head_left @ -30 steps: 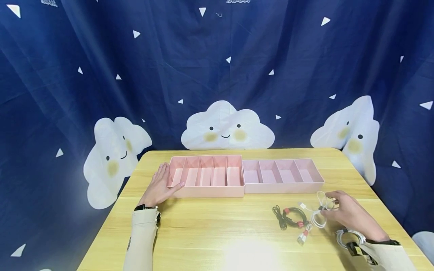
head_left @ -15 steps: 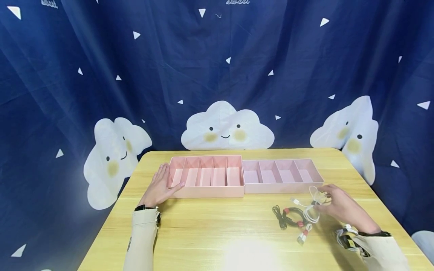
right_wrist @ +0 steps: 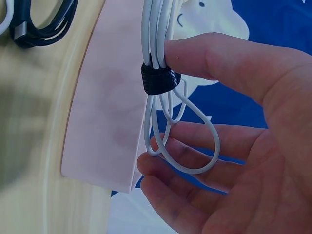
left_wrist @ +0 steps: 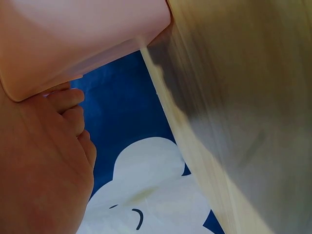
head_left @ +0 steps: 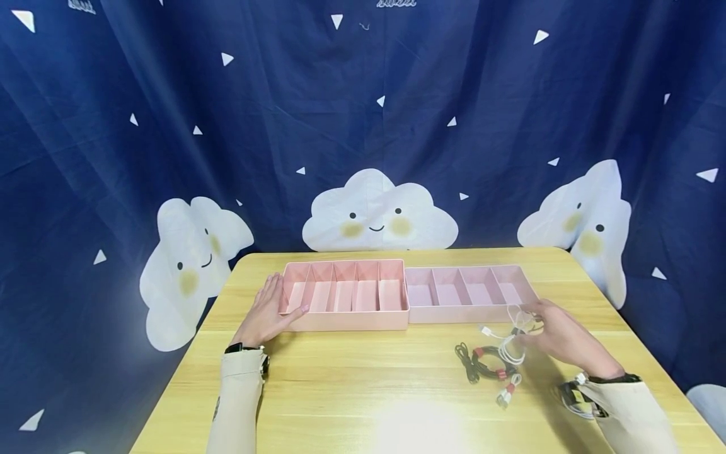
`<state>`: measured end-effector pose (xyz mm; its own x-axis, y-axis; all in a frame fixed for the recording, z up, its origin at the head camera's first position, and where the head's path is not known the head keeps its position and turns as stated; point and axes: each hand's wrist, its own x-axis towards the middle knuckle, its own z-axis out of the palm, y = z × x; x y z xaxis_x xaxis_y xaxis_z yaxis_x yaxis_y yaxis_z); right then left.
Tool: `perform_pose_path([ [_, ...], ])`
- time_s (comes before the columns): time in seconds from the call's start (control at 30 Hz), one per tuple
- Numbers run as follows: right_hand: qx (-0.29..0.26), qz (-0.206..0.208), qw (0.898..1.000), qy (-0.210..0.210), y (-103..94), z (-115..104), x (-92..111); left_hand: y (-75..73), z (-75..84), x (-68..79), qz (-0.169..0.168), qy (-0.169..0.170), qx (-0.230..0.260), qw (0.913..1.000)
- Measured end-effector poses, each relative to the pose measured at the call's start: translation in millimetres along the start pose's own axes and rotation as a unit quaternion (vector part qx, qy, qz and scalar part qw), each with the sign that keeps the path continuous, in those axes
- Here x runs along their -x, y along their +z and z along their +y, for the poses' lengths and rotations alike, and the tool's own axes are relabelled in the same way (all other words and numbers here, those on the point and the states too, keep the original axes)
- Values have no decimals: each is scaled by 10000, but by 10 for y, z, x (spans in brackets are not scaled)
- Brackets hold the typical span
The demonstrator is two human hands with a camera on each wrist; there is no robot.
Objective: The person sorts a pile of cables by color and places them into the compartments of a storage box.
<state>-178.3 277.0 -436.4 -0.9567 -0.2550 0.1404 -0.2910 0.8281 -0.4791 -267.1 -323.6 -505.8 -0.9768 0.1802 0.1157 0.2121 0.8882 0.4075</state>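
Note:
My left hand (head_left: 263, 313) rests against the left end of the pink divided box (head_left: 351, 322), fingers along its side and thumb at the front rim. In the left wrist view, part of that hand (left_wrist: 46, 156) lies against the box's pink wall (left_wrist: 83, 39). My right hand (head_left: 570, 337) pinches a coiled white cable (head_left: 512, 354) above the table, near the front right corner of the lilac divided box (head_left: 465, 314). The right wrist view shows a black strap (right_wrist: 160, 79) around the coil, with thumb and fingers on the cable (right_wrist: 156, 34).
On the table (head_left: 351, 391) lie a thin black cable (head_left: 466, 364), a thicker black cable with red ties (head_left: 482, 371) and a short white cable with a red tie (head_left: 507, 392). Another coiled cable (head_left: 575, 403) is partly behind the right sleeve. A blue cloud-patterned curtain (head_left: 283, 126) hangs behind.
My right hand has moved left and away from me with the white cable, towards the lilac box. The left hand and both boxes have stayed put.

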Motion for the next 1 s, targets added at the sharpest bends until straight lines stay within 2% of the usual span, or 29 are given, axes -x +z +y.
perform_pose_path([
  [0.4, 14, -98, 9999, -41, -17, -59, -100, -11, 8, -9, -30, -39, 22, 10000],
  [0.67, 37, -28, 9996, -265, -22, -79, -157, -13, 8, -10, -36, 1, -20, 10000],
  [1.0, -97, -98, 9997, -223, -46, -155, -220, -18, 16, 1, -25, -3, 33, 10000],
])
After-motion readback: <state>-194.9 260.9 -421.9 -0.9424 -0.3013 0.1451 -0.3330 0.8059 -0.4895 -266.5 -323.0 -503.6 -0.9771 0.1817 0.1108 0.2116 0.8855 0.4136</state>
